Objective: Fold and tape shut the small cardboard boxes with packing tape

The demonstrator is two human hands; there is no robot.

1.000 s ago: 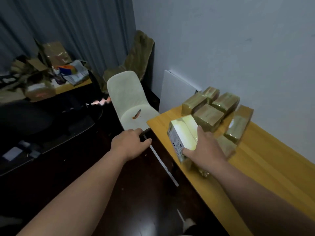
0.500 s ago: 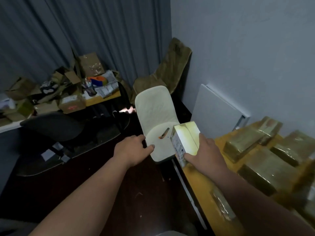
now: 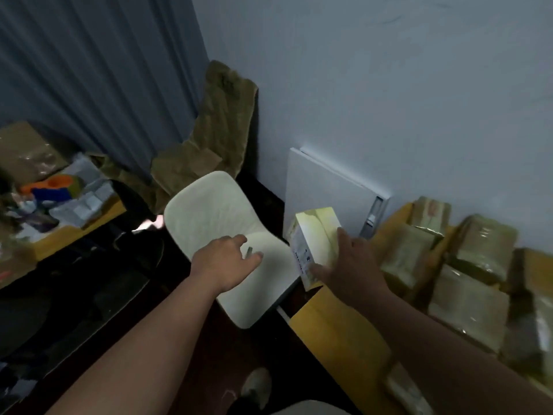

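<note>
A: Position of the small box [image 3: 314,241]?
B: It is gripped by the right hand [image 3: 348,269], fingers curled round it, held above the gap between white chair [image 3: 215,211] and yellow table [image 3: 338,330].
A: Left hand [image 3: 226,260]?
B: Fingers are loosely spread over the chair seat; a small object under the fingertips is blurred. Taped boxes [image 3: 466,304] are stacked on the table.

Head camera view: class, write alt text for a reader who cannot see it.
A person's right hand grips a small pale box above the edge of a wooden table stacked with taped cardboard boxes. Their left hand reaches over a small object on a white chair.
</note>
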